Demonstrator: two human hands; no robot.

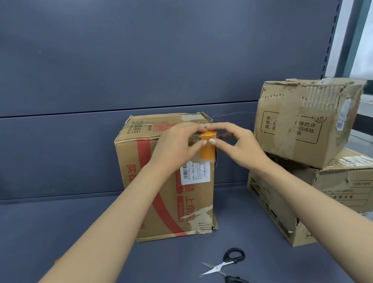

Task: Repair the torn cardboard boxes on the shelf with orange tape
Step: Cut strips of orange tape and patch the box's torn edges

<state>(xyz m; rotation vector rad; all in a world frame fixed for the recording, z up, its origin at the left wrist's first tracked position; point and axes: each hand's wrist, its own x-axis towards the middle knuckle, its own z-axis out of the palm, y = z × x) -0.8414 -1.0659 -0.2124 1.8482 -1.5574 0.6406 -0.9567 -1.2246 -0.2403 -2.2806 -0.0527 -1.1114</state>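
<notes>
A tall brown cardboard box with red printing and a white barcode label (166,178) stands upright on the dark grey shelf surface (51,224), left of centre, its lower right corner torn and crumpled. At its upper right edge a short strip of orange tape (208,149) lies over the corner, running down the near face toward the label. The left hand (177,147) rests on the box's near face, its thumb pressing the tape's left edge and its fingers curled over the top rim. The right hand (239,145) comes in from the right, thumb tip on the tape beside the left thumb, its fingers bent round the box's corner. Near the viewer, right of centre, a pair of black-handled scissors (229,272) lies open on the shelf. Further right, a battered, tilted brown cardboard box with a printed recycling notice (305,119) sits on top of a flatter torn brown box (338,190).
</notes>
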